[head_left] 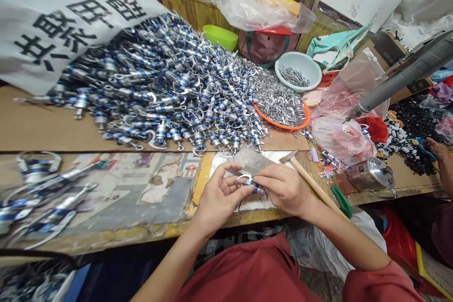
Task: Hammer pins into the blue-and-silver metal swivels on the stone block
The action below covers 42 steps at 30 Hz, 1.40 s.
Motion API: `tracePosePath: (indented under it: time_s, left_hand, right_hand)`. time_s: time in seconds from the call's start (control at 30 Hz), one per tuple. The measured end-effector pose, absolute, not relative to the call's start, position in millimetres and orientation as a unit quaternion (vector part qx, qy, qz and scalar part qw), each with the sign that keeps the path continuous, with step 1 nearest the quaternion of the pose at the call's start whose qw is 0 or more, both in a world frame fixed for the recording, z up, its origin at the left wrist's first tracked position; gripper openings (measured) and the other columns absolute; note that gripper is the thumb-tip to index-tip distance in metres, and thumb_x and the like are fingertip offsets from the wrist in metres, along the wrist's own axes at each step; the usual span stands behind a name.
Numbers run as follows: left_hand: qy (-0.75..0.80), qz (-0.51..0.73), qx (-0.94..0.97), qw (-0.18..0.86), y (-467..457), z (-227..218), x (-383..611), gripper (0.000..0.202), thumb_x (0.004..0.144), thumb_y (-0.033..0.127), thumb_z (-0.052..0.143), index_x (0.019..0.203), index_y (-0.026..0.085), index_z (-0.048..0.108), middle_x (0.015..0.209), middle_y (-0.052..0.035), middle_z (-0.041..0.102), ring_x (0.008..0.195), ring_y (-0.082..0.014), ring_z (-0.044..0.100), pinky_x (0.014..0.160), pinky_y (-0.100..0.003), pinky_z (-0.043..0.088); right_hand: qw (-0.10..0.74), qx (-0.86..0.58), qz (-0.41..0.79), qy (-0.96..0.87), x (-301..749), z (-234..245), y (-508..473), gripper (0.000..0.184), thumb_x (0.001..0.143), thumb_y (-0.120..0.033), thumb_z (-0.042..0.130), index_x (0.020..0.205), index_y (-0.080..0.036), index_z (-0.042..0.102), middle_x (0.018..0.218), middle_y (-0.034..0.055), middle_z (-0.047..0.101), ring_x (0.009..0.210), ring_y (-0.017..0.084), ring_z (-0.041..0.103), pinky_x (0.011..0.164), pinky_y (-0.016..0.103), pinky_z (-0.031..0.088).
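Note:
My left hand (pixel 216 198) and my right hand (pixel 283 188) meet over the front edge of the worktable (pixel 116 233). Together they pinch one small blue and silver clasp (pixel 252 185) with a silver hook at its left end. The fingers of both hands are closed round it. Under the hands lies a grey metal plate (pixel 250 159) on white paper. Behind it spreads a big heap of the same blue and silver clasps (pixel 159 75).
An orange tray (pixel 306 118) of small silver parts and a pale bowl (pixel 311 63) of pins stand behind. A wooden-handled tool (pixel 311 181), green-handled scissors (pixel 341 200) and a metal cup (pixel 370 174) lie right. Another person's hand (pixel 439 148) is at far right. More clasps (pixel 38 198) lie left.

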<state>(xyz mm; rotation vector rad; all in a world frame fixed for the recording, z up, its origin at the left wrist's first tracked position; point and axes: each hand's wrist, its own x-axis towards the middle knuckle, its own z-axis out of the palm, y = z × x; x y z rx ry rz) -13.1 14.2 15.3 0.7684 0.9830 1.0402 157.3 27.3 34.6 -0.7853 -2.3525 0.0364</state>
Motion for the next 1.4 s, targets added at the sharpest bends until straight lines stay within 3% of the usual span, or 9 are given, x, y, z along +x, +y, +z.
tracePosePath:
  time_s: [0.23,0.47,0.57,0.67,0.8,0.93,1.07,1.2,1.4]
  left_hand:
    - [0.436,0.469,0.344,0.687,13,12,-13,0.051,0.059,0.022,0.075,0.098,0.02,0.042,0.066,0.0048,0.062,0.062,-0.0104,0.062,0.061,-0.023,0.051]
    - [0.45,0.46,0.335,0.688,13,13,-13,0.051,0.058,0.023,0.076,0.096,0.02,0.043,0.068,0.0045,0.063,0.065,-0.0119,0.064,0.064,-0.026,0.053]
    - [0.458,0.456,0.339,0.684,14,12,-14,0.05,0.058,0.023,0.076,0.096,0.02,0.044,0.068,0.0042,0.062,0.064,-0.0115,0.064,0.061,-0.023,0.052]
    - [0.457,0.46,0.345,0.679,14,11,-14,0.05,0.058,0.024,0.076,0.096,0.019,0.044,0.068,0.0035,0.063,0.064,-0.0124,0.064,0.06,-0.023,0.051]
    - [0.463,0.458,0.344,0.677,14,11,-14,0.052,0.057,0.024,0.077,0.097,0.019,0.044,0.067,0.0039,0.063,0.064,-0.0122,0.064,0.061,-0.023,0.051]
    - [0.453,0.463,0.336,0.684,14,9,-13,0.051,0.057,0.022,0.077,0.095,0.02,0.042,0.067,0.0048,0.064,0.064,-0.0117,0.065,0.064,-0.025,0.053]
    - [0.443,0.468,0.324,0.692,13,8,-12,0.047,0.058,0.02,0.076,0.088,0.021,0.04,0.066,0.0054,0.066,0.062,-0.0129,0.066,0.063,-0.028,0.055]
    - [0.457,0.473,0.313,0.685,13,11,-12,0.048,0.056,0.019,0.078,0.082,0.021,0.038,0.064,0.0054,0.067,0.06,-0.0125,0.066,0.061,-0.025,0.054]
    - [0.479,0.463,0.308,0.679,13,13,-12,0.048,0.052,0.023,0.08,0.082,0.021,0.043,0.064,0.0054,0.068,0.062,-0.0133,0.066,0.062,-0.027,0.054]
  right_hand:
    - [0.229,-0.338,-0.006,-0.913,152,38,18,0.028,0.085,-0.006,0.038,0.091,-0.014,0.064,0.084,0.0091,0.066,0.078,0.017,0.058,0.066,0.029,0.048]
    - [0.296,-0.453,0.031,-0.841,191,26,6,0.036,0.085,-0.007,0.037,0.108,-0.021,0.06,0.101,0.0085,0.059,0.096,0.018,0.055,0.081,0.033,0.047]
    - [0.205,-0.606,-0.021,-0.768,233,15,3,0.033,0.086,-0.025,0.047,0.118,-0.018,0.055,0.103,0.0122,0.058,0.096,0.024,0.056,0.079,0.038,0.048]
    - [0.096,-0.665,0.011,-0.74,259,10,0,0.032,0.086,-0.035,0.048,0.112,-0.018,0.056,0.092,0.0091,0.061,0.085,0.023,0.06,0.072,0.036,0.05]
    - [0.169,-0.625,0.048,-0.761,245,25,-6,0.026,0.088,-0.03,0.045,0.11,-0.019,0.054,0.094,0.0071,0.061,0.085,0.02,0.06,0.071,0.031,0.05]
    - [0.211,-0.497,0.053,-0.84,214,52,-13,0.044,0.088,-0.014,0.042,0.131,-0.024,0.04,0.104,0.0064,0.062,0.09,0.017,0.06,0.075,0.027,0.048]
    - [0.208,-0.449,-0.005,-0.869,205,62,-17,0.059,0.084,-0.003,0.038,0.137,-0.029,0.033,0.098,0.0047,0.063,0.083,0.016,0.061,0.069,0.025,0.048]
    - [0.158,-0.464,-0.005,-0.872,208,53,-24,0.058,0.083,-0.003,0.036,0.135,-0.026,0.037,0.088,0.0048,0.063,0.071,0.015,0.059,0.062,0.025,0.048]
    - [0.195,-0.522,0.082,-0.826,221,36,-26,0.047,0.087,-0.013,0.04,0.132,-0.028,0.042,0.099,0.0048,0.065,0.084,0.016,0.062,0.072,0.026,0.05]
